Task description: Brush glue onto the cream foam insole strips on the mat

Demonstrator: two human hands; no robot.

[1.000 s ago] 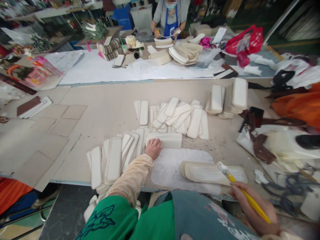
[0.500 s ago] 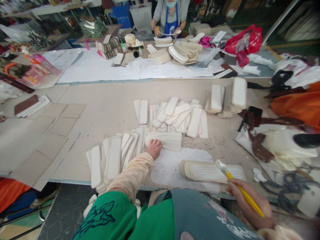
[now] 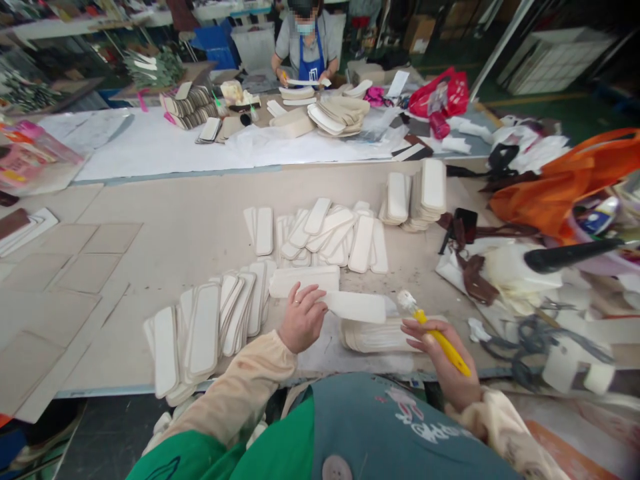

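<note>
Head view: pad (image 3: pixel 357 307) between left fingers (image 3: pixel 314 300).

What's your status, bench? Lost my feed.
Left hand holding one white strip above the small stack. Right hand gripping yellow brush, bristles up. Nothing between them.

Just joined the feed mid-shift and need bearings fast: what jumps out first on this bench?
The pale padded strips dominate: fanned heaps across the middle of the table, another row at the near left edge. In front, the left hand holds one strip over a low stack, while the right hand grips a yellow-handled brush beside it. Far across the table, a person in a blue apron handles similar pieces.
</note>
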